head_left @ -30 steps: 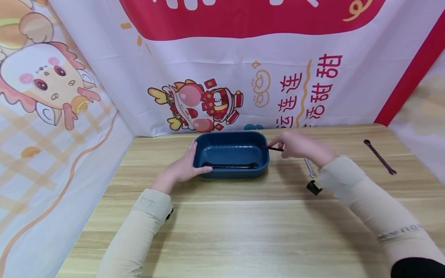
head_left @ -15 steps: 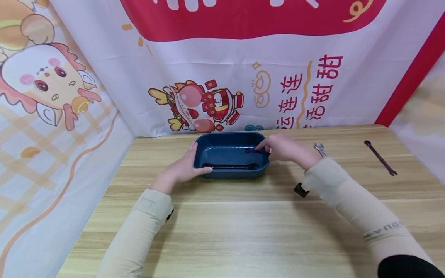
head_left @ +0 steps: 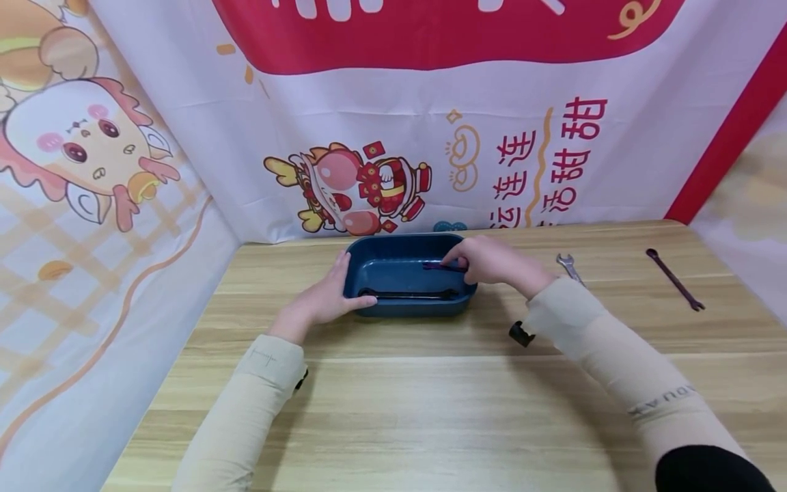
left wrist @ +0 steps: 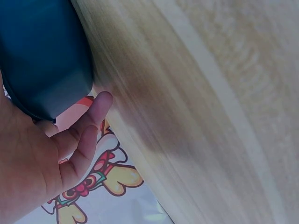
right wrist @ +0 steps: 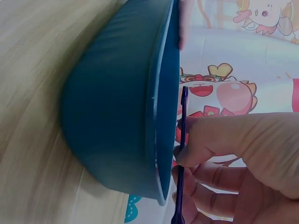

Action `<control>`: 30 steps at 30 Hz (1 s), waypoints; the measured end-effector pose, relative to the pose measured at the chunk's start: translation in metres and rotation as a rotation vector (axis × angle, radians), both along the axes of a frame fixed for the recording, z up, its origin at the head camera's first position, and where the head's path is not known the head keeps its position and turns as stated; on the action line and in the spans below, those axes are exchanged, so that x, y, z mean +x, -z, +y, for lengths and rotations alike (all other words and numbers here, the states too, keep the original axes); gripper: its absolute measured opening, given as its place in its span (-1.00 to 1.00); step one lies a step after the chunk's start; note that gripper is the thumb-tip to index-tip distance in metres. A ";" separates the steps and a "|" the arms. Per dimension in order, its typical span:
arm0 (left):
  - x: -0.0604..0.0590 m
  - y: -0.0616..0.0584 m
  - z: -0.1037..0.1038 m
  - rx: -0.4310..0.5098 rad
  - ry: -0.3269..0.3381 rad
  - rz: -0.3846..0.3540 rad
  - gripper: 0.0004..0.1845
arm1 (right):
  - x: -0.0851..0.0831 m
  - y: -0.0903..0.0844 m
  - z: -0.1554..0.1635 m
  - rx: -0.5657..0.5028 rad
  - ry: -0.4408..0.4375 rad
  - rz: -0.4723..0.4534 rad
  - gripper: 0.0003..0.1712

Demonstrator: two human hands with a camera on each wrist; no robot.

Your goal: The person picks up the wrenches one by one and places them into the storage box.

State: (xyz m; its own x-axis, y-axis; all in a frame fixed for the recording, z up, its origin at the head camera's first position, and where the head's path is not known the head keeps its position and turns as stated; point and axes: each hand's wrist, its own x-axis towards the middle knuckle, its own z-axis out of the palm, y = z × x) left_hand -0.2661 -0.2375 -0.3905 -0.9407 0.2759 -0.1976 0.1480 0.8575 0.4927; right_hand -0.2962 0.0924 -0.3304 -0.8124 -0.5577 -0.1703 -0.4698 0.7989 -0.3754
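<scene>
across tray (head_left: 369, 256) and table (head_left: 430, 383): four wrenches (head_left: 406, 294), two hands (head_left: 492, 261)

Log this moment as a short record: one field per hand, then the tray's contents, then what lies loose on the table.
left hand: rests against the left end of the blue tray
right hand: pinches a purple wrench over the tray's right side
tray contents: one black wrench lying along the near wall
loose on table: silver wrench; dark wrench at far right

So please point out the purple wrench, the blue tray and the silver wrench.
purple wrench (head_left: 441, 266), head view, on its shaft by the fingers.
blue tray (head_left: 359, 253), head view, on its left inner wall.
silver wrench (head_left: 563, 260), head view, on its open jaw end.
</scene>
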 end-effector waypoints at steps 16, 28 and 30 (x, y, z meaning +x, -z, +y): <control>0.002 -0.003 0.002 0.020 -0.011 -0.010 0.29 | 0.000 -0.005 -0.026 -0.007 -0.020 -0.012 -0.43; -0.001 0.000 0.000 -0.005 -0.006 -0.016 0.30 | -0.004 -0.001 -0.045 -0.005 -0.018 -0.007 -0.43; -0.001 0.000 0.000 -0.006 -0.007 -0.017 0.31 | -0.004 0.000 -0.047 -0.015 -0.021 -0.008 -0.44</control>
